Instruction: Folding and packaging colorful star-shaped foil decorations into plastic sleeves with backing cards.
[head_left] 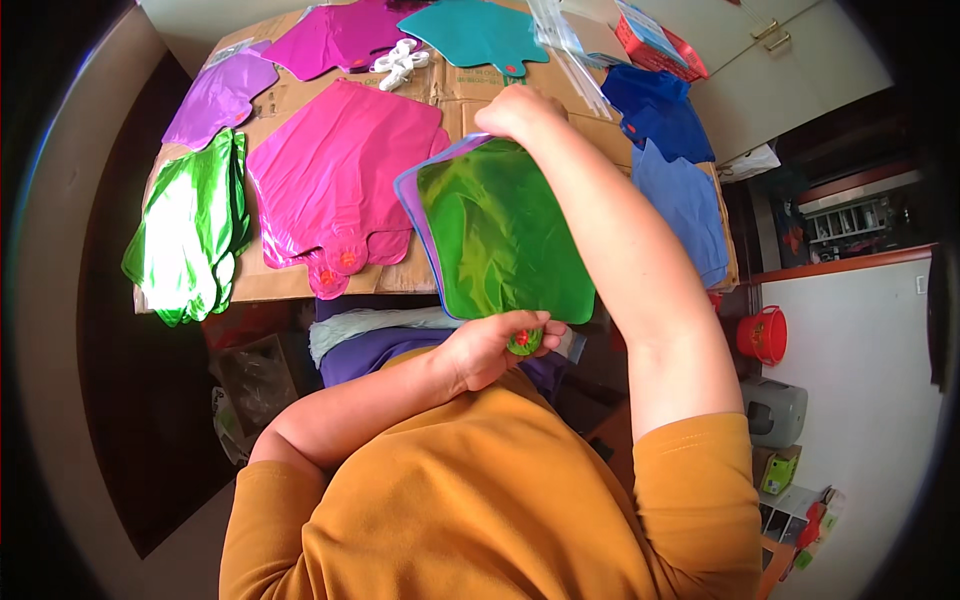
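Observation:
A stack of flat, uninflated foil balloons (505, 230), green on top with purple and blue edges beneath, spans the space between my hands at the table's near edge. My left hand (495, 348) is closed round its near end. A green neck tab with a red mark (524, 342) shows between thumb and fingers. At the stack's far edge, my right hand (522, 112) is curled over the sheets; its fingertips are mostly hidden. Just left of the stack lie pink foil balloons (345, 175), their rounded tabs toward me.
Cardboard (455, 95) covers the table. Around it lie green balloons (190, 225), purple (222, 95), magenta (325, 40), teal (475, 35), dark blue (655, 110) and light blue (680, 210) ones. White plastic pieces (400, 65), clear sticks (585, 75) and a red basket (690, 65) are far back.

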